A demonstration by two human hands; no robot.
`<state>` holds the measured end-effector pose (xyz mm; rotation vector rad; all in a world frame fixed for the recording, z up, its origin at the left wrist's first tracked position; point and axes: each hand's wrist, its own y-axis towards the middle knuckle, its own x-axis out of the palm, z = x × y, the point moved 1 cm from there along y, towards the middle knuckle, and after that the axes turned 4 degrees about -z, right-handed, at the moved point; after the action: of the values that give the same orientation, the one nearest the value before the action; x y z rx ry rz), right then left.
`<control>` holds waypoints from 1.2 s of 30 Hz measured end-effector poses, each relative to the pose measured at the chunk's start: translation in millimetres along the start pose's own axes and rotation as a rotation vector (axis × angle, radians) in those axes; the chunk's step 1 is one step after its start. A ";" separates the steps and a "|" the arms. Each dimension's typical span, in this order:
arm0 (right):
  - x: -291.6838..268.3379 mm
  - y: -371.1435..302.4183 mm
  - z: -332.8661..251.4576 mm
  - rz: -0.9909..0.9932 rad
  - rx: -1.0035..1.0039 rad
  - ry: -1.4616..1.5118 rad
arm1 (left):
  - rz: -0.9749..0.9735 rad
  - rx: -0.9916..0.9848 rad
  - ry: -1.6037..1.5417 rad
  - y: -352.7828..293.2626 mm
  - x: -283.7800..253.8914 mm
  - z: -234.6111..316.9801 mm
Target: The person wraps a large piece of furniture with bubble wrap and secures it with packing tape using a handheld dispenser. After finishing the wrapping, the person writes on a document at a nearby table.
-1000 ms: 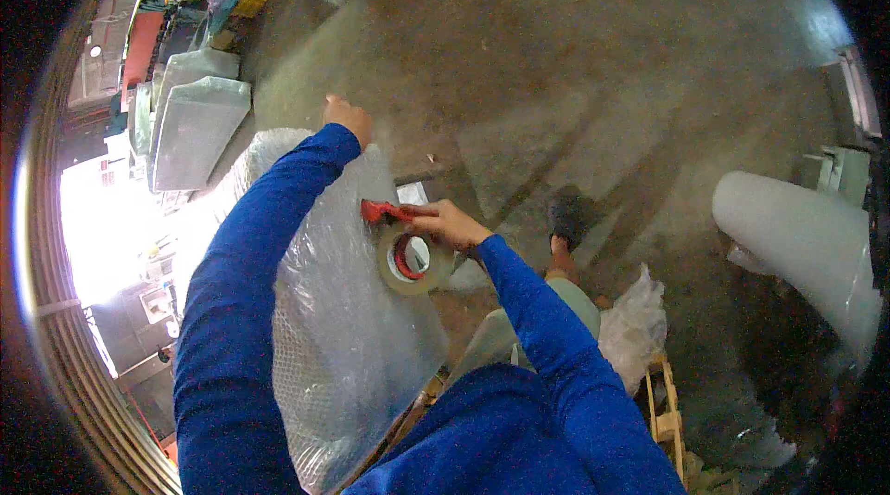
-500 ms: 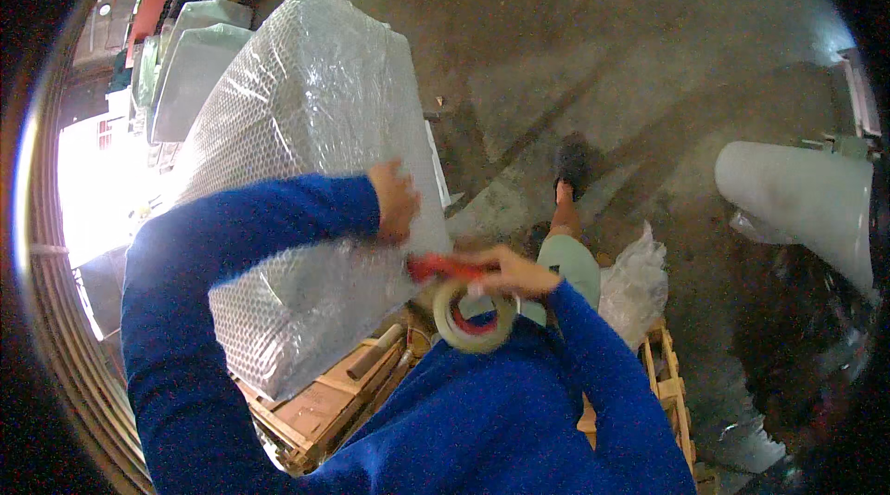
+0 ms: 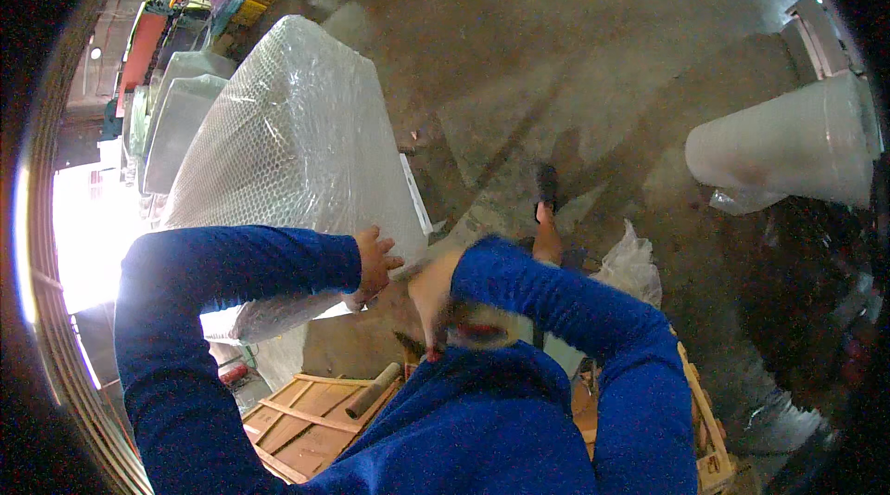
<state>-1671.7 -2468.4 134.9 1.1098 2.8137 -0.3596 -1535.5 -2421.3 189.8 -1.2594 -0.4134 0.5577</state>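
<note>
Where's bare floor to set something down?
Bare concrete lies beyond the dark shoe, between the bubble-wrapped bundle and the large pale roll. Nearer the body it is crowded: left hand, blurred right hand, slatted wooden panel and crumpled plastic.

floor [image 3: 630, 31] dim, shadowed | left: blown-out glare [image 3: 88, 226] | right hand [image 3: 434, 291] motion-blurred | edges bent, black-cornered

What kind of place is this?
It looks like a warehouse or packing area, though I can't be sure. There's a big bubble-wrapped bundle, a fat whitish roll of what may be wrapping, and slatted wood that looks like a crate.
</note>
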 end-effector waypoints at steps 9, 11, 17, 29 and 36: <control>73.9 -45.2 57.8 1.409 -0.242 1.012 | 1.261 -0.081 -0.850 -151.6 -22.9 12.8; 73.6 -13.7 33.5 1.672 -0.525 1.229 | 1.565 -0.502 -1.020 -191.1 9.7 35.1; -11.8 29.6 -13.0 1.916 -0.536 1.084 | 1.925 -1.026 -1.285 -195.0 121.0 85.2; -6.0 25.7 -20.1 1.918 -0.401 1.022 | 1.768 -1.497 -0.974 -166.5 149.0 114.6; -294.1 32.9 105.8 2.079 -0.586 1.009 | 1.754 -1.507 -1.120 -154.2 168.8 130.2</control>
<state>-1434.1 -2666.1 77.6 3.2353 0.3240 1.2299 -1450.7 -2250.5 371.2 -2.5044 -0.5569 2.9043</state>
